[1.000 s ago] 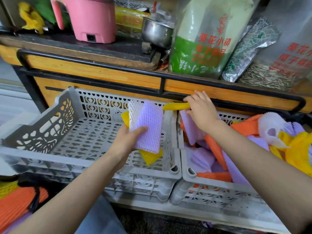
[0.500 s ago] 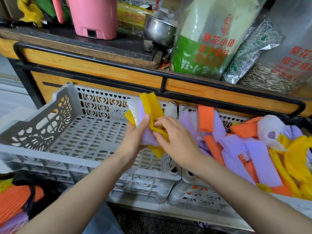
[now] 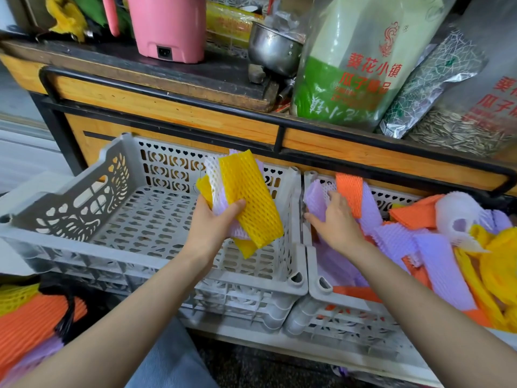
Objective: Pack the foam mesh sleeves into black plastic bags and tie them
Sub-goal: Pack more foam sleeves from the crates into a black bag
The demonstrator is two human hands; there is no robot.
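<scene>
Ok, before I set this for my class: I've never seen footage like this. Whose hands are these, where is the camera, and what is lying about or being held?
There is no machine here. A person works with bare hands, and the single picture comes from a camera worn on their head, looking down. The left hand holds a small stack of foam mesh sleeves over a grey crate; a yellow sleeve is on top, with white and purple ones behind. The right hand reaches into the neighbouring crate, which is heaped with orange, purple, yellow and white sleeves. It touches a purple sleeve, but I cannot tell whether it grips it. At lower left, more sleeves sit in what looks like a black bag. On the shelf above stand a pink appliance, a metal pot and bags of seeds.
</scene>
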